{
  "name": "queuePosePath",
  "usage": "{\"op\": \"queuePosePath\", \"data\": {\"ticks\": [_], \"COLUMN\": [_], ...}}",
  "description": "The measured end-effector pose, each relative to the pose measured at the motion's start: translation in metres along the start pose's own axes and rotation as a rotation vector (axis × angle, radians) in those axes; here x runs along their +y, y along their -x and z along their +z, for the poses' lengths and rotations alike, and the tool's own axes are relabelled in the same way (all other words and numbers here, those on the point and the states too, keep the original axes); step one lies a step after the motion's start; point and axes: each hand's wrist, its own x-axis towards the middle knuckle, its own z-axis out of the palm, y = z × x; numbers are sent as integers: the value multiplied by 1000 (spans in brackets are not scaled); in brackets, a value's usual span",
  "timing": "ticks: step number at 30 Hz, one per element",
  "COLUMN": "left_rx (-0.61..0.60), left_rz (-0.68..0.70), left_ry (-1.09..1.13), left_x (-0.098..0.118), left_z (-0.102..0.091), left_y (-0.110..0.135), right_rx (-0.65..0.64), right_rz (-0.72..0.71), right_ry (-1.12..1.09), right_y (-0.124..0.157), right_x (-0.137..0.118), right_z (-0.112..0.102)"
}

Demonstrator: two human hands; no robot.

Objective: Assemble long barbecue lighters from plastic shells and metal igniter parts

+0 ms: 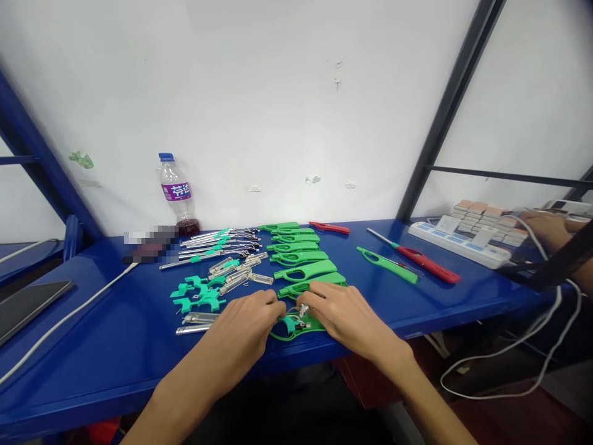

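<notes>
The blue table [115, 352] is the broad, hard surface under everything. At the middle of its near edge are the two hands: the left hand [248, 318] has its fingers drawn in narrowly, though what they pinch is hidden, and the right hand [345, 312] curls with thumb and forefinger close together, so that I cannot tell whether they grip or only steady. Between and beneath them, along that near edge, lies the open green casing [317, 322], partly covered by the right hand. It looks like thin moulded plastic, likely light, fairly stiff and a little slippery; its outer rim or the loop of its handle would be the sound place to hold, leaving the hollow free. More green casings [312, 270] line up from there towards the back edge. Inside the open one sits a teal trigger piece [290, 325], probably light and easily knocked askew, best taken by its sides. Smallest is the metal fitting [304, 309] by the right fingertips, probably firm but fiddly, needing a fingertip pinch.
</notes>
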Motion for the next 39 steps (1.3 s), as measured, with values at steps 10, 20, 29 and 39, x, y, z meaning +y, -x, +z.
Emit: {"op": "queuePosePath", "data": {"ticks": [10, 20, 29, 39], "left_rx": [77, 80, 98, 142], "left_rz": [-20, -24, 19, 22], "left_ry": [-90, 88, 110, 101], "left_x": [14, 8, 6, 5], "left_z": [4, 8, 12, 18], "left_y": [-11, -15, -14, -15], "right_rx": [98, 338, 253, 146], "right_rz": [63, 205, 218, 156], "right_ry": [-257, -586, -583, -486], "right_y": [5, 14, 14, 13], "right_x": [6, 8, 4, 4], "right_z": [15, 11, 13, 17]}}
